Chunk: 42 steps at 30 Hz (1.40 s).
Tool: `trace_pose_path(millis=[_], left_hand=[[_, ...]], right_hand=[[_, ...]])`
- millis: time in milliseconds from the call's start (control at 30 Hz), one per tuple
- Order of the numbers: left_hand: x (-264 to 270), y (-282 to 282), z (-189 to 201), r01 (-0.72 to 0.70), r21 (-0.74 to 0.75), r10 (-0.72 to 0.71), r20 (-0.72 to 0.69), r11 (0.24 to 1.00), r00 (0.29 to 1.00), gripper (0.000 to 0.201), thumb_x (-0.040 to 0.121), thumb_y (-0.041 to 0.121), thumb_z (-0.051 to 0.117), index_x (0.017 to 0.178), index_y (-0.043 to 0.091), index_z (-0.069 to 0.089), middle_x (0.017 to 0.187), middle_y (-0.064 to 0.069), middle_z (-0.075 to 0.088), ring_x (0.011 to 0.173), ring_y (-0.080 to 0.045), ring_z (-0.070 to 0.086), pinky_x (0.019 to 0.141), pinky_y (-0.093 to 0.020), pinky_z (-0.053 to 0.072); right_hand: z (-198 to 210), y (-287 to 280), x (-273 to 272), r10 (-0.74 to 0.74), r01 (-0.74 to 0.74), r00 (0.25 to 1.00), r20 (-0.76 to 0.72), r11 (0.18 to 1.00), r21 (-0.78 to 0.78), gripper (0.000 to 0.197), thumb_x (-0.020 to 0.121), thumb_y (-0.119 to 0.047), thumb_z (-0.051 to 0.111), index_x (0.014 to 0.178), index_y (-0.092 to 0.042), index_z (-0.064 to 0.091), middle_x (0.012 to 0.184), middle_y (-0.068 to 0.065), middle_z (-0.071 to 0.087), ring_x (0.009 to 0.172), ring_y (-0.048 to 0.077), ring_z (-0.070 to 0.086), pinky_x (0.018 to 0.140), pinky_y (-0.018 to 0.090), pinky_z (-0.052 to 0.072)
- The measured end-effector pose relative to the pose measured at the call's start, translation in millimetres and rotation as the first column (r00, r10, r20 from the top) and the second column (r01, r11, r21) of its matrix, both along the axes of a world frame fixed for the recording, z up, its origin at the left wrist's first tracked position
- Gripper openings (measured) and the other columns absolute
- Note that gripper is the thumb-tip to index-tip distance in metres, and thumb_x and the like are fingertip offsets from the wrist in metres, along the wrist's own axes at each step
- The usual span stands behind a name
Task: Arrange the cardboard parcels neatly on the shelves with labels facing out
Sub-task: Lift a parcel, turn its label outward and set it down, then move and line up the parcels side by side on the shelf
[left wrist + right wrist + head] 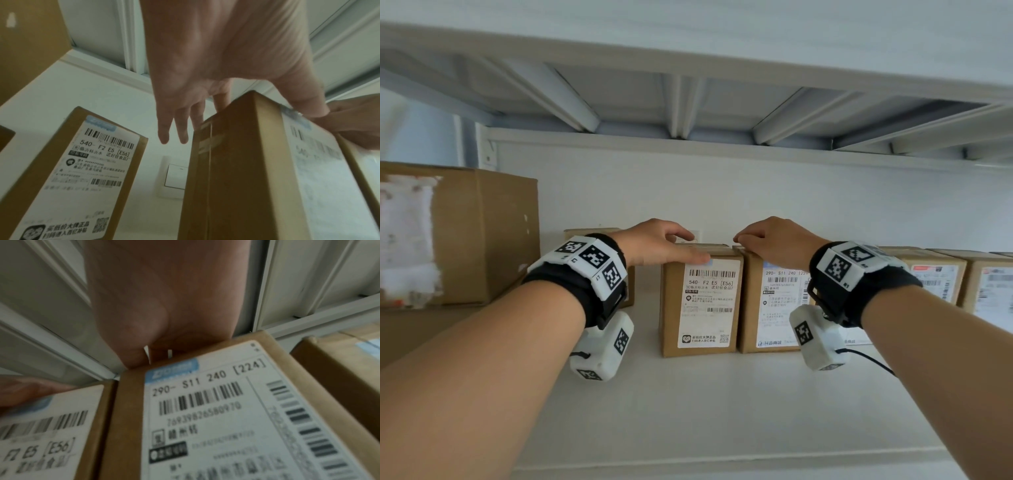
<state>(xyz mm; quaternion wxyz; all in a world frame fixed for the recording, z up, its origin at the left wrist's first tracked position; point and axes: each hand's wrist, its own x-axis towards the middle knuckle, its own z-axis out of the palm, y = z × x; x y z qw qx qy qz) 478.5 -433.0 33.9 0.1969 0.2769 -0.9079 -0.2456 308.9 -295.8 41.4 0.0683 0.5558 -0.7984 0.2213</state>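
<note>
Two upright cardboard parcels stand side by side on the white shelf (688, 411), white labels facing me. My left hand (693, 246) grips the top of the parcel labelled 540 (671, 308). Its thumb (308, 105) presses the label's upper edge, and its fingers (164, 129) reach down past the parcel's (236, 162) far left side. My right hand (753, 240) lies over the top of the parcel labelled 290 (751, 308), fingers curled over its rear left corner. In the right wrist view my palm (164, 305) hides those fingers above the 290 label (205, 402).
Another 540-labelled parcel (82, 170) stands just left of the held one, behind my left wrist. A large box (482, 240) with a torn label fills the far left. More labelled parcels (935, 274) line the right. The upper shelf's underside (688, 102) hangs overhead. A wall switch (176, 177) sits behind.
</note>
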Motion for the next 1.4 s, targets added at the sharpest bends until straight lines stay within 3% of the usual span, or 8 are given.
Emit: trace_pose_path(millis=[300, 567, 733, 800, 900, 1067, 1333, 1400], left_hand=[[45, 21, 42, -0.155, -0.178, 0.125, -0.169, 0.972, 0.978, 0.042, 0.084, 0.035, 0.070, 0.123, 0.020, 0.065, 0.125, 0.002, 0.061, 0.107, -0.013, 0.056, 0.086, -0.023, 0.041], [105, 24, 76, -0.365, -0.332, 0.279, -0.279, 0.870, 0.919, 0.023, 0.085, 0.023, 0.068, 0.107, 0.018, 0.074, 0.109, 0.004, 0.069, 0.101, -0.014, 0.061, 0.082, -0.024, 0.043], [141, 8, 81, -0.482, -0.357, 0.397, -0.288, 0.800, 0.872, 0.003, 0.081, 0.019, 0.063, 0.082, 0.019, 0.066, 0.085, 0.000, 0.063, 0.078, -0.018, 0.058, 0.073, -0.026, 0.046], [149, -3, 80, -0.546, -0.360, 0.467, -0.287, 0.757, 0.836, 0.018, 0.078, 0.021, 0.061, 0.090, 0.012, 0.072, 0.094, -0.001, 0.072, 0.084, -0.021, 0.066, 0.081, -0.030, 0.054], [161, -16, 72, -0.605, -0.395, 0.557, -0.242, 0.692, 0.795, 0.033, 0.077, 0.028, 0.059, 0.106, 0.019, 0.071, 0.108, 0.000, 0.072, 0.094, -0.022, 0.067, 0.079, -0.032, 0.054], [170, -24, 75, -0.585, -0.482, 0.626, -0.093, 0.652, 0.775, 0.021, 0.075, 0.038, 0.062, 0.079, 0.018, 0.065, 0.080, -0.001, 0.066, 0.066, -0.017, 0.059, 0.055, -0.024, 0.041], [173, -25, 71, -0.600, -0.469, 0.619, -0.135, 0.648, 0.774, 0.018, 0.071, 0.033, 0.060, 0.069, 0.016, 0.056, 0.065, 0.000, 0.057, 0.057, -0.017, 0.054, 0.050, -0.023, 0.033], [172, -25, 71, -0.608, -0.466, 0.615, -0.159, 0.643, 0.772, 0.015, 0.073, 0.028, 0.057, 0.069, 0.014, 0.053, 0.066, -0.001, 0.056, 0.058, -0.017, 0.053, 0.051, -0.024, 0.032]], right_hand=[[28, -10, 44, 0.087, -0.094, 0.992, -0.094, 0.992, -0.081, 0.034, 0.097, -0.031, 0.046, 0.119, -0.019, 0.068, 0.124, -0.001, 0.066, 0.115, 0.020, 0.058, 0.097, 0.030, 0.043], [44, -53, 108, 0.171, -0.182, 0.967, -0.189, 0.982, -0.044, 0.032, 0.094, -0.028, 0.050, 0.121, -0.023, 0.066, 0.134, -0.004, 0.058, 0.122, 0.018, 0.052, 0.097, 0.025, 0.037], [40, -90, 142, 0.200, -0.202, 0.967, -0.157, 0.979, -0.001, 0.033, 0.092, -0.022, 0.051, 0.122, -0.015, 0.066, 0.131, 0.002, 0.060, 0.121, 0.022, 0.054, 0.096, 0.026, 0.041], [37, -105, 155, 0.189, -0.178, 0.964, -0.189, 0.981, 0.071, 0.036, 0.094, -0.020, 0.048, 0.124, -0.006, 0.064, 0.128, 0.009, 0.061, 0.119, 0.026, 0.056, 0.100, 0.033, 0.045], [31, -126, 167, 0.177, -0.153, 0.952, -0.248, 0.982, 0.114, 0.037, 0.095, -0.019, 0.044, 0.124, -0.003, 0.062, 0.129, 0.009, 0.060, 0.118, 0.025, 0.056, 0.101, 0.034, 0.046], [13, -165, 167, 0.144, -0.107, 0.962, -0.231, 0.981, 0.165, 0.040, 0.090, -0.012, 0.049, 0.130, -0.008, 0.055, 0.132, 0.007, 0.057, 0.119, 0.025, 0.055, 0.095, 0.031, 0.047], [-17, -199, 160, 0.072, -0.019, 0.969, -0.235, 0.975, 0.220, 0.049, 0.088, -0.015, 0.055, 0.135, -0.012, 0.044, 0.131, 0.010, 0.053, 0.117, 0.029, 0.056, 0.087, 0.032, 0.047], [-17, -203, 158, 0.037, 0.012, 0.964, -0.263, 0.983, 0.183, 0.051, 0.083, -0.017, 0.058, 0.132, -0.016, 0.046, 0.127, 0.008, 0.046, 0.114, 0.031, 0.056, 0.096, 0.043, 0.047]])
